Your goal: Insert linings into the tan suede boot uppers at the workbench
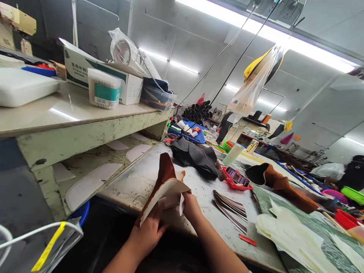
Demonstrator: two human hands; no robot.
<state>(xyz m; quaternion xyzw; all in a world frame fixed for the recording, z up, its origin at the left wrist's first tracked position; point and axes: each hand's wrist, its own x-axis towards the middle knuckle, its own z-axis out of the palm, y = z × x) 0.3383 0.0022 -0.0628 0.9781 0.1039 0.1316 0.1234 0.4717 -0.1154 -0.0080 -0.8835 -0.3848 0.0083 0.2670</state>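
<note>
My left hand [148, 233] and my right hand [191, 206] both grip a brown leather shoe upper [165, 172] with a pale cream lining [167, 189], held upright at the near edge of the worktable [136, 182]. The left hand's fingers wrap its lower edge from below. The right hand pinches the lining on the right side. A fan of thin brown leather strips [229, 204] lies just right of my hands.
A dark fabric piece [196, 155], a red tray [237, 179], a brown boot upper [281, 185] and cream cut pieces [287, 231] lie on the table. A shelf [71, 110] on the left carries boxes and cotton swabs [104, 89]. A plastic bag [253, 85] hangs overhead.
</note>
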